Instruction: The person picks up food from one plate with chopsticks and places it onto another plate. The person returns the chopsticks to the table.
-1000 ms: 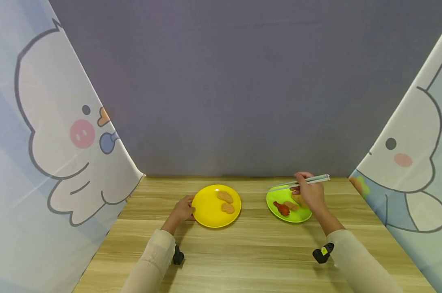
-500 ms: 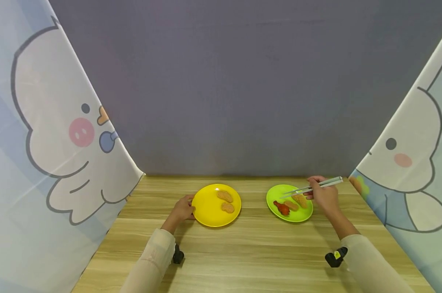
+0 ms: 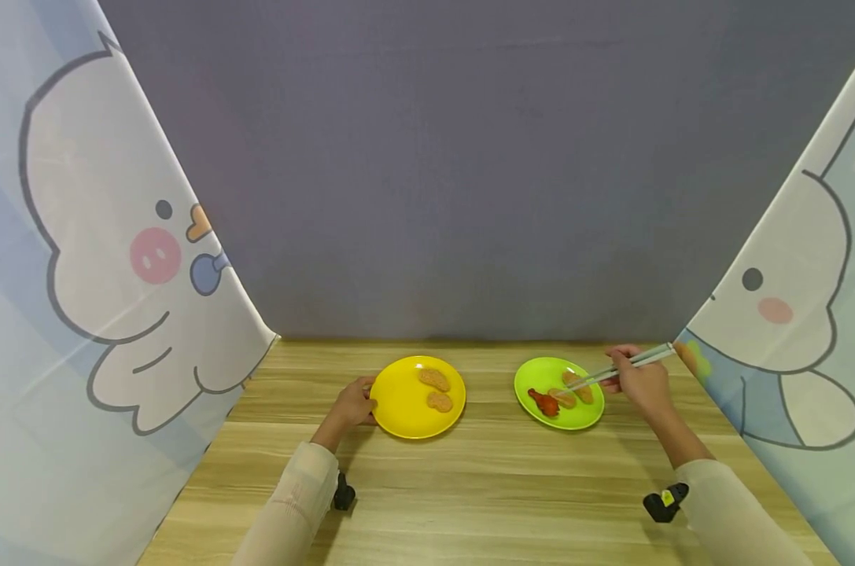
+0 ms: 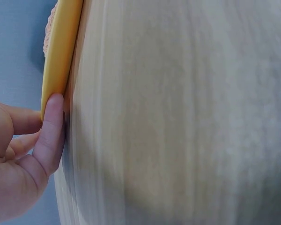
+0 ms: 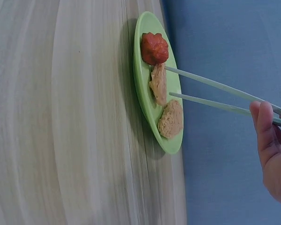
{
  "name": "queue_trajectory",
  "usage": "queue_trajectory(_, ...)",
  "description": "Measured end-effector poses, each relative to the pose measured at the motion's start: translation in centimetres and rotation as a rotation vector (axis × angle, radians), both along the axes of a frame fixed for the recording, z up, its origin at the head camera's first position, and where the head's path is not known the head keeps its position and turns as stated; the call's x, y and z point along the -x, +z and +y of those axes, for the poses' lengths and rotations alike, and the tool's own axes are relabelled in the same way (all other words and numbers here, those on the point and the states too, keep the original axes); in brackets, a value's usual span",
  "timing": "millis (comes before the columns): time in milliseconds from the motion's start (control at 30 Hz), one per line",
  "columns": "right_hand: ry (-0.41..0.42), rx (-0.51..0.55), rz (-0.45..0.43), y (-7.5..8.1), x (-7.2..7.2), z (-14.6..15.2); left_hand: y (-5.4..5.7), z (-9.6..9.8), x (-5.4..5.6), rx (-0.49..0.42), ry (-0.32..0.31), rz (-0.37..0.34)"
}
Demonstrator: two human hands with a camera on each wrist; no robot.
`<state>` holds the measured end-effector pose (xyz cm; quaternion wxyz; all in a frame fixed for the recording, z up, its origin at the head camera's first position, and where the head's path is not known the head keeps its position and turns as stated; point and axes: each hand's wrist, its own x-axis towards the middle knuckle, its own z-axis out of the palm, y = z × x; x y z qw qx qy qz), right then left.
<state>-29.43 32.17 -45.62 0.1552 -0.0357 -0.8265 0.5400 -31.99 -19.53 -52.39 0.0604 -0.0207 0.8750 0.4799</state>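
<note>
My left hand [image 3: 354, 403] holds the left rim of a yellow plate [image 3: 397, 401], thumb and fingers pinching its edge in the left wrist view. Two breaded nuggets [image 3: 434, 379] lie on that plate's right side. To the right, a green plate [image 3: 540, 369] carries a red drumstick [image 3: 544, 402] and two more tan nuggets [image 5: 170, 119]. My right hand [image 3: 639, 383] grips a pair of pale chopsticks [image 3: 625, 367]. Their tips are slightly spread, right by the middle nugget [image 5: 158, 84] beside the drumstick.
Both plates stand on a wood-grain table [image 3: 484, 487] near its back edge. A grey backdrop [image 3: 427, 196] rises behind it, with cartoon-printed panels [image 3: 788, 314] on either side. A black wrist camera [image 3: 665, 503] hangs at the right sleeve.
My right hand has moved right with the chopsticks, and their tips have come down from the green plate's back to the middle nugget. The left hand stays at the yellow plate.
</note>
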Motion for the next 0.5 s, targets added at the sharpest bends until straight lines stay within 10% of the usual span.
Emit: queue_trajectory(500,0.076,-0.018,-0.014,0.57,-0.11,0.69,-0.2,-0.13,0.07,-0.027,-0.002,-0.009)
